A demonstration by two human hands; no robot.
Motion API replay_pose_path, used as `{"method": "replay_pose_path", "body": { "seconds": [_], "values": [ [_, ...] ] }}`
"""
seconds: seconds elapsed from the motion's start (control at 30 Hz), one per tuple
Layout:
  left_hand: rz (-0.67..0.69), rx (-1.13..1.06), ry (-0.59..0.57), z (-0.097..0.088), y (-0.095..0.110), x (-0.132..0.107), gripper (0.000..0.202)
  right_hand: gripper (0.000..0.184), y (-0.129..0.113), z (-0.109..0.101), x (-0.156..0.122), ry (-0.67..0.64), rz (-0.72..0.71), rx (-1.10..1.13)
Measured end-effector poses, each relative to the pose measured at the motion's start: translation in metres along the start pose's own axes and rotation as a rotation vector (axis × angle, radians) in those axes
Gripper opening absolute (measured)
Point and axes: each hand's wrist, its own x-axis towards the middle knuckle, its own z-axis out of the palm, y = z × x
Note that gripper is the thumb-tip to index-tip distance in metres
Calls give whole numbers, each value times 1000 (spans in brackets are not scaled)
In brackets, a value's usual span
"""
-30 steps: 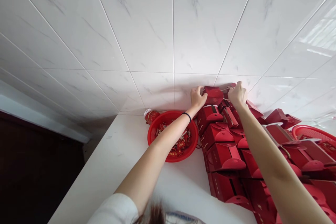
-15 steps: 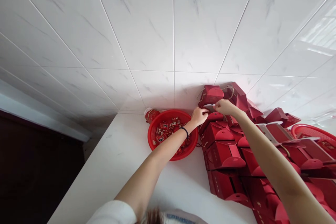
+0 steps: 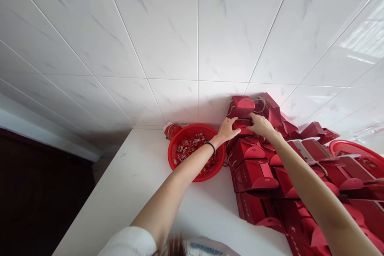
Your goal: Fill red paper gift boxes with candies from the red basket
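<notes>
Right hand [image 3: 262,125] has slid rightward, so my two hands bracket a red box [image 3: 243,129] at the stack's far left. Each grip is moderately spread, fingertips by its top; left hand [image 3: 227,129] and right seem equally near, its top edge running left-right.

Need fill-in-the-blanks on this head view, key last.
The left hand and right hand are at a box coloured ____.
A dark band circles the ____ wrist.
In the picture, boxes stand to the ____ of the basket under the left forearm.
The wall tiles are mostly ____, with grey veins.
Key: red; left; right; white
</notes>
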Motion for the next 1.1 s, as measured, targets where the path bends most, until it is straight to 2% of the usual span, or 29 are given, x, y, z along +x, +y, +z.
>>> {"method": "replay_pose_path", "body": {
  "seconds": [0.07, 0.17, 0.37, 0.6, 0.73, 0.83, 0.93, 1.03, 1.1],
  "values": [
    [-23, 5, -8, 0, -1, 1, 49, 48, -3, 3, -4, -11, -4, -43],
    [-53, -37, -15, 2, -5, -1, 42, 46, -6, 8, -8, -59, -40, -81],
    [-146, -244, 34, 14, -6, -4, 42, 45, -10, 17, -5, -136, -160, -148],
    [-225, -264, 89, 21, 8, -8, 45, 39, -10, 21, -2, -138, -134, -163],
    [-247, -364, 131, 19, 6, -18, 49, 41, -11, 23, -6, -113, -119, -146],
    [-273, -464, 187, 12, -3, -39, 48, 45, -12, 22, -9, -108, -95, -126],
    [-311, -561, 203, -6, -21, -75, 42, 46, -16, 15, -14, -74, -78, -119],
    [-374, -641, 205, -42, -50, -123, 33, 44, -25, 4, -29, -2, -78, -89],
    [-443, -623, 320, -76, -75, -165, 25, 43, -34, -2, -50, 81, -116, -8]
  ]
}}
